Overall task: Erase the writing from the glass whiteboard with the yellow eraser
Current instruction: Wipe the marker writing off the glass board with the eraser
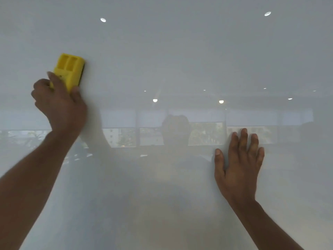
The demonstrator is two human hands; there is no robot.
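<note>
The glass whiteboard (180, 51) fills the whole view, pale grey and glossy. I see no writing on it. My left hand (59, 105) grips the lower end of the yellow eraser (69, 71) and holds it against the glass at the upper left, its dark pad facing the board. My right hand (237, 165) lies flat on the glass at the lower right, fingers spread and pointing up, holding nothing.
The glass reflects ceiling lights, a row of windows with blinds and a person's dim outline in the middle. No board edges, tray or other objects are in view.
</note>
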